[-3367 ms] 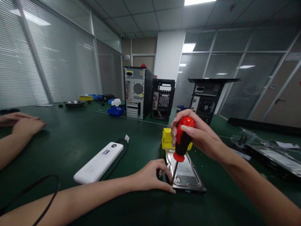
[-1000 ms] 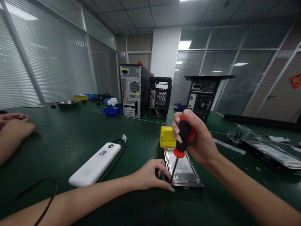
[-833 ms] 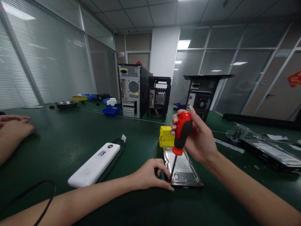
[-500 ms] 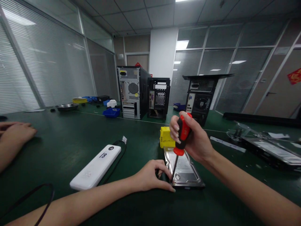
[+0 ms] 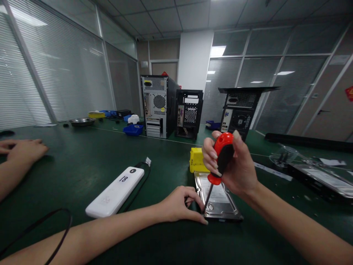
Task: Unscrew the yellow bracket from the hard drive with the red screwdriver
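Where the bench (image 5: pixel 82 156) stretches to my far left: another person's hand (image 5: pixel 29 149) rests on it, well apart from mine.
White power bank (image 5: pixel 116 191): slants away from me just beside my left forearm, a dark cord (image 5: pixel 136 191) along its right side.
Left hand (image 5: pixel 176 206): low at the work, thumb and bent fingers bracketing one near corner; whether this grip presses, I cannot tell.
Screwdriver (image 5: pixel 224 154): its shaft leans down and leftward to that corner, the tip between my left thumb and fingertips; they partly hide the contact.
Hard drive (image 5: pixel 224 206): flat on the bench, below and left of my upper grip, long axis running away from me, far end near a yellow block (image 5: pixel 195 162); whether they touch is hidden.
Right hand (image 5: pixel 242 173): clenched around the red-and-black handle, high above the drive, farther from the worked corner than my left.
Right edge of the drive: green surface with small bits lies between it and a metal-topped unit (image 5: pixel 325 178); the yellow block bounds the far side.
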A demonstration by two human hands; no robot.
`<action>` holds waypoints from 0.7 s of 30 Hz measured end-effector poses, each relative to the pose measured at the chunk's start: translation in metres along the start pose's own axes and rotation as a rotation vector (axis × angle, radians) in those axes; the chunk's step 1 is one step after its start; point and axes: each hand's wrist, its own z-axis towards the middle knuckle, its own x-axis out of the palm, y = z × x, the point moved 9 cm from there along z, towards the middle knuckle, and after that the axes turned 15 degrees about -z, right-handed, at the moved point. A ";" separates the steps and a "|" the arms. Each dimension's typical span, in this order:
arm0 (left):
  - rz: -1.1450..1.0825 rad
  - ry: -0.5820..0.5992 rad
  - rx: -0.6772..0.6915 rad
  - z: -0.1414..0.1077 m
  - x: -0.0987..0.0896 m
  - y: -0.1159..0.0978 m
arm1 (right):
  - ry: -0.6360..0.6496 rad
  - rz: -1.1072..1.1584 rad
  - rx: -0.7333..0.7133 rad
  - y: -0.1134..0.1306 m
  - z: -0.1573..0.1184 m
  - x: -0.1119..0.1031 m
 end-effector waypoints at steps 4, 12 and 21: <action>-0.009 0.008 -0.008 -0.001 0.000 0.000 | -0.012 -0.041 -0.008 -0.004 0.001 -0.005; -0.026 0.007 0.001 0.001 0.000 0.003 | -0.078 -0.013 0.028 -0.012 0.005 -0.011; -0.073 0.032 -0.025 0.000 0.003 0.002 | -0.003 -0.176 0.031 -0.010 -0.001 0.002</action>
